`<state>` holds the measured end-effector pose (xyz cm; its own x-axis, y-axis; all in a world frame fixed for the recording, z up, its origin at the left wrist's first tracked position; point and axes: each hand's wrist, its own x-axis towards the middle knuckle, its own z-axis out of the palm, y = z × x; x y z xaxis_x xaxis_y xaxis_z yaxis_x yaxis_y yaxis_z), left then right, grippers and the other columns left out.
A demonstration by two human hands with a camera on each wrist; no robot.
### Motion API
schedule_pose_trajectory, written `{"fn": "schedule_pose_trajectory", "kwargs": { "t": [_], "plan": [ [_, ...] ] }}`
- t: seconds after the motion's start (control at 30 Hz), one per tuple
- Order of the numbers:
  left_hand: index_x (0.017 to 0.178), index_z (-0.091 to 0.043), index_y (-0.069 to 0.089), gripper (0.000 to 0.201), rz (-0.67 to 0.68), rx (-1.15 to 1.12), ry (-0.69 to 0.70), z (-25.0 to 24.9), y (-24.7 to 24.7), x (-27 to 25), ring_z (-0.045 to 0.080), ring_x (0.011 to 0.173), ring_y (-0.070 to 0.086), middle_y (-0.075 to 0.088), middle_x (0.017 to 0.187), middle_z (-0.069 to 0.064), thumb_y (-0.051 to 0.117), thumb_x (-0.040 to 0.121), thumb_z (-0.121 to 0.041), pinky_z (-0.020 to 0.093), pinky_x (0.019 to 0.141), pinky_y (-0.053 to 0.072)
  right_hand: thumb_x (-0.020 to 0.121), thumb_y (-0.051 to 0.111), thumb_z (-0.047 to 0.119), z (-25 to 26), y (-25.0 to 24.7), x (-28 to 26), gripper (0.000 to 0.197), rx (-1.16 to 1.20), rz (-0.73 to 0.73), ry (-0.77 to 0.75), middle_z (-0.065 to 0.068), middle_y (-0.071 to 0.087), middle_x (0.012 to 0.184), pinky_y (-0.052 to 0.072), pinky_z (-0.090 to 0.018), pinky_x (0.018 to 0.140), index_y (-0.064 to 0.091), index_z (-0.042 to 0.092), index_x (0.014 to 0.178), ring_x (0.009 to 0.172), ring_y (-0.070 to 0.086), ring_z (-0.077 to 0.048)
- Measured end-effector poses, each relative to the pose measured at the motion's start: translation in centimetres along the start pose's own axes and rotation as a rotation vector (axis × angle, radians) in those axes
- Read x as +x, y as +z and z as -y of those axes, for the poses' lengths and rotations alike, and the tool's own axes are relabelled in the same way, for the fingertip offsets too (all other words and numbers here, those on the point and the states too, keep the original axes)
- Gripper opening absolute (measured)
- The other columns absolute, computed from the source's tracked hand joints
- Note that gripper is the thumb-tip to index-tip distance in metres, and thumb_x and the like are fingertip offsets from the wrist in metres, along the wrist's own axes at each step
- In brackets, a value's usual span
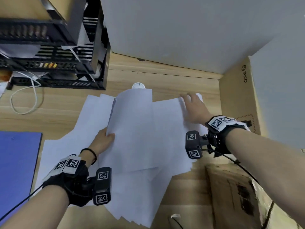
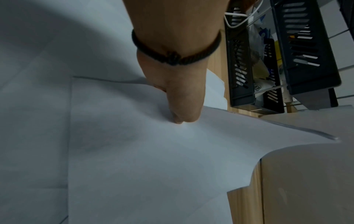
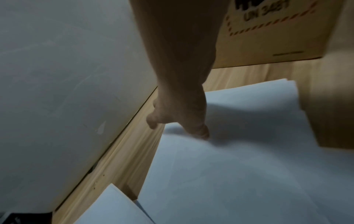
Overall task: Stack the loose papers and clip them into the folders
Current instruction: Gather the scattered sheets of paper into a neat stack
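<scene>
Many loose white papers (image 1: 142, 146) lie fanned across the wooden desk. My left hand (image 1: 105, 138) pinches the left edge of a small sheaf (image 1: 133, 116) and lifts it, thumb on top; the left wrist view shows the thumb (image 2: 182, 112) pressing on the paper (image 2: 153, 159). My right hand (image 1: 192, 103) lies flat with fingers spread on the far right sheets; in the right wrist view its fingertips (image 3: 203, 133) touch the paper (image 3: 239, 166). A blue folder (image 1: 18, 166) lies at the left edge of the desk.
Black mesh trays (image 1: 54, 47) with clutter and a white cable (image 1: 31, 100) stand at the back left. A white panel (image 1: 181, 30) walls off the back. Cardboard boxes (image 1: 239, 96) stand on the right and at the front right (image 1: 239, 195). A round white cap (image 1: 138, 85) sits behind the papers.
</scene>
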<state>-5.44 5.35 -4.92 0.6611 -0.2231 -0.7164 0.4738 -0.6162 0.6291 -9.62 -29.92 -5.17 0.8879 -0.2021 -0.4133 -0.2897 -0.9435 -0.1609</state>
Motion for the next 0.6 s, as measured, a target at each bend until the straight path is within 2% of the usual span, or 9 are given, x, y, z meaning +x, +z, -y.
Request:
{"fn": "schedule_pose_trajectory", "kwargs": {
  "t": [0.07,0.13,0.23,0.33,0.4,0.47,0.53,0.6],
  "plan": [
    [0.124,-0.016,0.054,0.032,-0.010,0.001,-0.017,0.2,0.1,0.2,0.022,0.086,0.064,0.066,0.103,0.006,0.040,0.096,-0.009,0.028,0.067,0.051,0.072,0.069,0.011,-0.5,0.1,1.2,0.093,-0.128,0.021,-0.052,-0.017,0.022,0.150,0.023,-0.048,0.115,0.019,0.016,0.150,0.143,0.015,-0.036],
    [0.123,-0.016,0.055,0.031,-0.015,-0.008,-0.035,0.3,0.1,0.3,0.025,0.089,0.065,0.067,0.105,0.007,0.041,0.096,-0.011,0.029,0.070,0.052,0.064,0.079,0.019,-0.8,0.1,2.1,0.103,-0.170,0.088,-0.033,-0.014,0.025,0.149,0.017,-0.050,0.116,0.018,0.020,0.147,0.143,0.018,-0.035],
    [0.118,-0.018,0.056,0.027,-0.027,-0.019,-0.044,0.3,0.3,0.3,0.024,0.088,0.065,0.067,0.103,0.006,0.041,0.097,-0.012,0.030,0.070,0.052,0.057,0.086,0.033,-1.2,-0.3,2.9,0.104,-0.206,0.140,-0.033,-0.013,0.035,0.141,0.021,-0.051,0.116,0.026,0.019,0.141,0.134,0.034,-0.034],
    [0.119,-0.018,0.056,0.028,-0.033,-0.018,-0.042,0.4,0.4,0.3,0.025,0.089,0.065,0.067,0.101,0.003,0.040,0.097,-0.012,0.031,0.073,0.053,0.058,0.086,0.042,-1.3,-0.7,3.2,0.099,-0.296,0.101,-0.067,-0.013,0.042,0.130,0.029,-0.044,0.110,0.034,0.013,0.137,0.123,0.042,-0.033],
    [0.122,-0.017,0.055,0.030,-0.032,-0.013,-0.045,0.5,0.4,0.3,0.025,0.091,0.065,0.067,0.103,0.005,0.040,0.097,-0.012,0.033,0.076,0.053,0.065,0.082,0.040,-1.2,-0.8,3.2,0.083,-0.294,0.075,-0.058,-0.013,0.046,0.126,0.031,-0.041,0.105,0.041,0.011,0.132,0.118,0.044,-0.033],
    [0.123,-0.016,0.055,0.030,-0.034,-0.009,-0.048,0.5,0.4,0.3,0.027,0.094,0.065,0.066,0.107,0.008,0.040,0.097,-0.013,0.037,0.081,0.053,0.077,0.072,0.032,-1.3,-1.0,3.1,0.056,-0.306,0.052,-0.059,-0.013,0.052,0.122,0.032,-0.041,0.100,0.050,0.010,0.123,0.116,0.044,-0.033],
    [0.123,-0.017,0.055,0.030,-0.035,-0.010,-0.049,0.5,0.5,0.2,0.029,0.095,0.064,0.066,0.107,0.008,0.041,0.097,-0.014,0.040,0.085,0.052,0.085,0.058,0.023,-1.5,-1.1,2.7,0.029,-0.307,0.020,-0.083,-0.012,0.061,0.110,0.031,-0.041,0.095,0.057,0.011,0.111,0.112,0.045,-0.032],
    [0.122,-0.019,0.054,0.029,-0.037,-0.009,-0.044,0.4,0.5,0.0,0.029,0.095,0.064,0.066,0.107,0.008,0.040,0.097,-0.013,0.042,0.087,0.052,0.088,0.049,0.020,-1.5,-1.3,1.9,0.016,-0.321,0.038,-0.104,-0.010,0.065,0.098,0.028,-0.039,0.093,0.059,0.015,0.100,0.109,0.047,-0.030]
  ]
}}
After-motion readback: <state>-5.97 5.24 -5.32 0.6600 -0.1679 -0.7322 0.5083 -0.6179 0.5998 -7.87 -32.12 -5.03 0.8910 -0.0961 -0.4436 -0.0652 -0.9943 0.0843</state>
